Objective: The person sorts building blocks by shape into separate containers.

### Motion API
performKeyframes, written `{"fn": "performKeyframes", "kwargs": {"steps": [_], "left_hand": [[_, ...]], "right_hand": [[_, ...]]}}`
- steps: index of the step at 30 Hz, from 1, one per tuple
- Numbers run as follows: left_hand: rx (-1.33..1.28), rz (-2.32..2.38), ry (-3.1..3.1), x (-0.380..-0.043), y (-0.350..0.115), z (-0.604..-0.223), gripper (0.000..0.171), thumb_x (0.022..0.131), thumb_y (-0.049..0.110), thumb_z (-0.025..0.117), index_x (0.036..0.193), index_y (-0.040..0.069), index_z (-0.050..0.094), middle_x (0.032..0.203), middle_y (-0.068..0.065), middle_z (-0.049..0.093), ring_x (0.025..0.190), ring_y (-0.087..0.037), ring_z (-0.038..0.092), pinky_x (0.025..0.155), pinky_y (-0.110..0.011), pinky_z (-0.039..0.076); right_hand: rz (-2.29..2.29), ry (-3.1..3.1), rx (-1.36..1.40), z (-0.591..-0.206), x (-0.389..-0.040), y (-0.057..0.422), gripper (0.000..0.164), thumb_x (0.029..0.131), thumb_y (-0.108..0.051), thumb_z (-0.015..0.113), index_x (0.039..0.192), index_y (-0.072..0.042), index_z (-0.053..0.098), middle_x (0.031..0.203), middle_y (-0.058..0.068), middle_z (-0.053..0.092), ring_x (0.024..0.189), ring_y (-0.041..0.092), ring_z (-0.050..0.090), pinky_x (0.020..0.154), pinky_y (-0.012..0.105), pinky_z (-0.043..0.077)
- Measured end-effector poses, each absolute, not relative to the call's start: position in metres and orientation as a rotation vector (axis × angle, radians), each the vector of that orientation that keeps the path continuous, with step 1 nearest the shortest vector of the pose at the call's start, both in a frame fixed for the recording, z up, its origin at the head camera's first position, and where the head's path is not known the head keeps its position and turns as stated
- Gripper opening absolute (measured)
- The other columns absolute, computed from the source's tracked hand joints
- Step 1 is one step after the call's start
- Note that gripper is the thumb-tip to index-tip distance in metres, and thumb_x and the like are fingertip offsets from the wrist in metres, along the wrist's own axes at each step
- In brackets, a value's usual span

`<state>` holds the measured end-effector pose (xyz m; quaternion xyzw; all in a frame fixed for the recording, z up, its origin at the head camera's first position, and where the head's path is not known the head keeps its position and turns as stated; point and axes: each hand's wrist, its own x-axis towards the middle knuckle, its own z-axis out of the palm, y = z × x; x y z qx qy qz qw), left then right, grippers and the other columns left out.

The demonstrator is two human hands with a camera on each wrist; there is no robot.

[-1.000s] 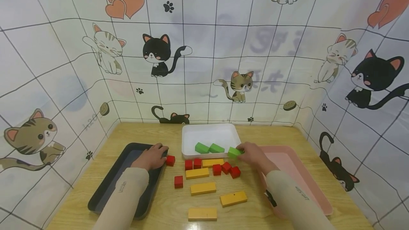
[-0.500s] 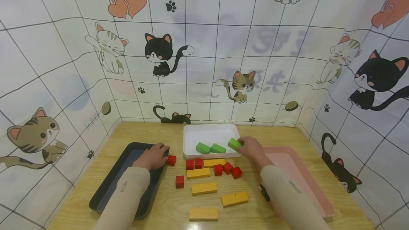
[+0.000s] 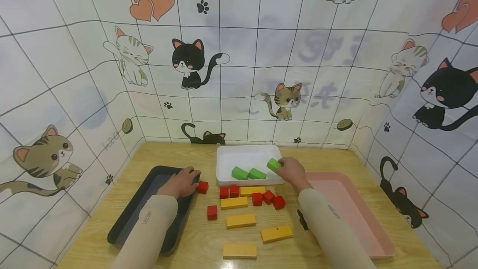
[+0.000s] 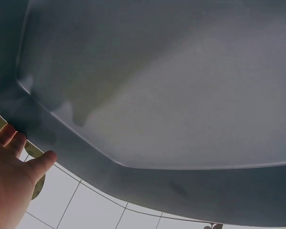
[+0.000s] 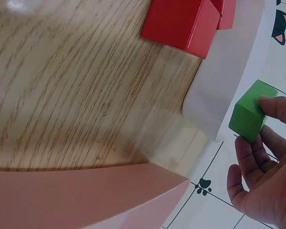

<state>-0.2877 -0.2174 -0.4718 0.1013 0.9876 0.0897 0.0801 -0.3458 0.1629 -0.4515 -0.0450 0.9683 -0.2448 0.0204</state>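
My right hand [image 3: 293, 170] pinches a green block [image 3: 273, 164] between thumb and fingers, over the right end of the white tray [image 3: 232, 157]. In the right wrist view that green block [image 5: 252, 110] hangs above the tray's wall, its faces tilted. Two more green blocks [image 3: 240, 173] lie inside the tray along its near side. On the far right corner of the dark tray [image 3: 174, 233] rests my left hand [image 3: 180, 182], fingers relaxed at the rim; the left wrist view shows its thumb spread outside the rim. A red cube [image 3: 203, 187] lies just beside its fingertips.
A pink tray [image 3: 336, 190] stands at the right, partly under my right forearm. Between the trays, several yellow blocks [image 3: 240, 221] and several more red cubes [image 3: 212, 212] lie on the wooden table [image 3: 201, 240]. A cat-patterned wall covering [image 3: 239, 107] closes off the back and sides.
My right hand has lifted the green block from the white tray's near right corner up and slightly inward over the tray. My left hand stays on the dark tray; the head view has shifted slightly.
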Motion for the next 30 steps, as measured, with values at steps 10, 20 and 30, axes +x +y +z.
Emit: {"fn": "performKeyframes", "kwargs": {"steps": [10, 20, 30], "left_hand": [[0.29, 0.267, 2.954, -0.288, -0.211, -0.469, 0.048, 0.1, 0.027, 0.059, 0.145, 0.013, 0.049, 0.152, -0.02, 0.037, 0.141, -0.039, 0.034, 0.108, -0.066, 0.028], [0.284, 0.276, 2.947, -0.29, -0.207, -0.469, 0.048, 0.1, 0.028, 0.059, 0.145, 0.014, 0.049, 0.153, -0.018, 0.036, 0.142, -0.037, 0.033, 0.109, -0.065, 0.027], [0.291, 0.252, 2.952, -0.289, -0.218, -0.473, 0.049, 0.1, 0.028, 0.059, 0.145, 0.012, 0.048, 0.151, -0.021, 0.037, 0.14, -0.04, 0.035, 0.107, -0.066, 0.029]], "right_hand": [[-0.772, 3.001, -0.116, -0.459, -0.356, 0.161, 0.046, 0.091, -0.021, 0.066, 0.129, 0.003, 0.061, 0.119, 0.019, 0.064, 0.093, 0.031, 0.055, 0.087, 0.047, 0.049], [-0.802, 3.002, -0.148, -0.464, -0.353, 0.16, 0.045, 0.097, -0.022, 0.063, 0.132, 0.004, 0.058, 0.129, 0.024, 0.06, 0.117, 0.04, 0.057, 0.099, 0.053, 0.047], [-0.88, 2.99, -0.181, -0.454, -0.346, 0.156, 0.043, 0.097, -0.021, 0.064, 0.132, 0.002, 0.06, 0.129, 0.022, 0.06, 0.118, 0.039, 0.056, 0.101, 0.053, 0.045]]}}
